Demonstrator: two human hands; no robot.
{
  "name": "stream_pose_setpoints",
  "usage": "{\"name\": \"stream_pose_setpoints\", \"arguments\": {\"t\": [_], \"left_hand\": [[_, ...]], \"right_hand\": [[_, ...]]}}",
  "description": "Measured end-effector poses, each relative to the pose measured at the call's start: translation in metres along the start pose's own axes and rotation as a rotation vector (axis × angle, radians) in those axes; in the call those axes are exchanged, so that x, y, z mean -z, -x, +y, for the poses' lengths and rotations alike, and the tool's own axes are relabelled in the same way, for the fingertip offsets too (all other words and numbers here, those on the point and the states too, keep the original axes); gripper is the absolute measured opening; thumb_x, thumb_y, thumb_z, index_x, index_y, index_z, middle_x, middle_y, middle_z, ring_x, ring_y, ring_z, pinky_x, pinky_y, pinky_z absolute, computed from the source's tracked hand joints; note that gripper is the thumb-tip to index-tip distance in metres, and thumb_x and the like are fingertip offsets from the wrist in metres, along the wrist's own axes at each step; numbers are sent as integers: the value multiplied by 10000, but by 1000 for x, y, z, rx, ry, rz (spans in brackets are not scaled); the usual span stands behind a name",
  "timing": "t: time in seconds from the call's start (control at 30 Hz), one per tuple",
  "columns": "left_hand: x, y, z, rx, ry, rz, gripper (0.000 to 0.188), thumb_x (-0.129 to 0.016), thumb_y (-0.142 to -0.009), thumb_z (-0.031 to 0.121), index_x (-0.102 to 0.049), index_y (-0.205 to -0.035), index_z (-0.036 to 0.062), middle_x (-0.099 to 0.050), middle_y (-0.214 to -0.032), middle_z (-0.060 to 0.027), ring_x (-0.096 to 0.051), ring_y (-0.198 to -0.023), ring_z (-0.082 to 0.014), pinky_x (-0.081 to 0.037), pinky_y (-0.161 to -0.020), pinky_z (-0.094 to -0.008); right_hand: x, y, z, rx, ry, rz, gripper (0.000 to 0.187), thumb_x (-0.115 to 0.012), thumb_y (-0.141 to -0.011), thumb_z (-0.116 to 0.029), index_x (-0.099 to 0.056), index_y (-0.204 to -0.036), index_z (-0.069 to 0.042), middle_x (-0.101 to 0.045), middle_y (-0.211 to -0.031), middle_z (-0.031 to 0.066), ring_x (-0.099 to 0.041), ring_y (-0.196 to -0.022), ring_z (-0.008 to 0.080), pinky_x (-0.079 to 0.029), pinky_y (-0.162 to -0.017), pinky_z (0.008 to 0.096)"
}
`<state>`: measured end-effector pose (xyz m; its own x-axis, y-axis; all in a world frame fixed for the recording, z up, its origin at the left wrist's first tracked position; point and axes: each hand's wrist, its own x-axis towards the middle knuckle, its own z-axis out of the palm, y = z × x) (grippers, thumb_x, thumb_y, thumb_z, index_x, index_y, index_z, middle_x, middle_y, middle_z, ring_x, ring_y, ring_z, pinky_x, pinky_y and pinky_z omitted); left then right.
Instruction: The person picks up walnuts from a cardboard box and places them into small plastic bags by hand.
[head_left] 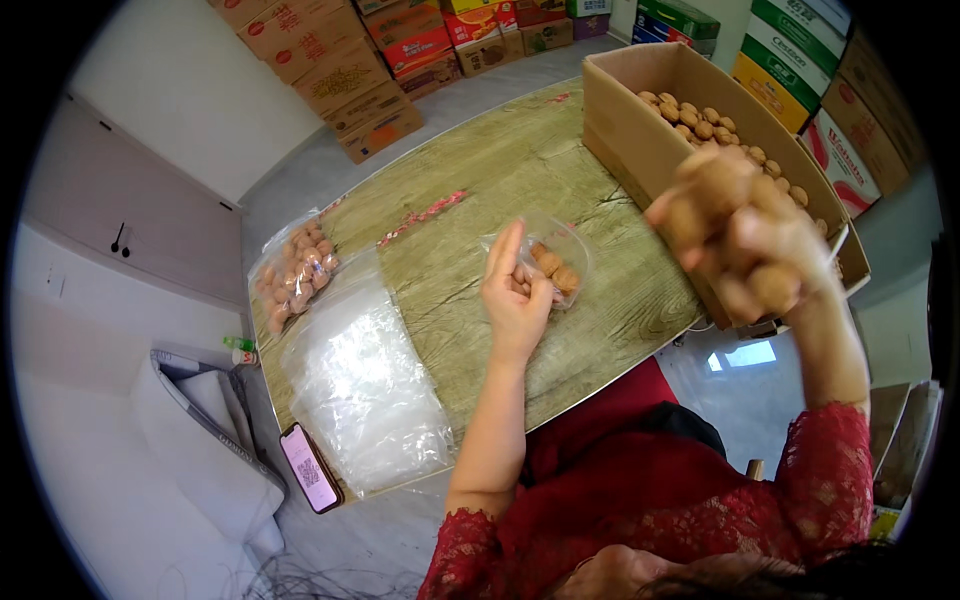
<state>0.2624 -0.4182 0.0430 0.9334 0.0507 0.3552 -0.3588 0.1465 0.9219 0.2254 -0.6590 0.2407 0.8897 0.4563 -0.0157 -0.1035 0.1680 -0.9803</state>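
My left hand (pixel 515 303) curves round one side of a clear plastic bag (pixel 578 240), its fingers straight and its thumb against the mouth. A few walnuts (pixel 552 264) lie inside the bag, which rests on the table. Off to the right, my right hand (pixel 765 235) is raised beside a cardboard box (pixel 625 120) and smeared by motion. Several walnuts (pixel 720 185) are clutched in it. More walnuts (pixel 690 118) fill part of the open box.
A filled clear bag of walnuts (pixel 297 268) sits at the table's left edge. Nearer lie flat clear plastic bags (pixel 370 380) and a phone (pixel 312 470). The wood-patterned table (pixel 420 175) has red marks. Stacked cartons (pixel 345 85) line the far wall.
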Motion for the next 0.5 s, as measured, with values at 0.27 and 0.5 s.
{"name": "stream_pose_setpoints", "arguments": {"t": [0.27,0.5], "left_hand": [[-7,-3,6,-50,-76,-35,646,-480,-739,-140,-457,-1373,-19,-435,-1391,-122,-554,-759,-65,-492,-635,-189],[-12,1,14,-67,-205,-56,645,-488,-746,-127,-441,-1381,-28,-421,-1397,-113,-570,-834,-69,-491,-682,-168]], "right_hand": [[-15,-86,120,-326,-302,-76,336,-648,-900,-225,-496,-1147,-58,-581,-908,97,-598,-712,178,-468,-437,272],[-21,-114,132,-326,-151,49,321,-632,-911,-218,-558,-1128,6,-622,-913,82,-608,-757,130,-519,-609,257]]}}
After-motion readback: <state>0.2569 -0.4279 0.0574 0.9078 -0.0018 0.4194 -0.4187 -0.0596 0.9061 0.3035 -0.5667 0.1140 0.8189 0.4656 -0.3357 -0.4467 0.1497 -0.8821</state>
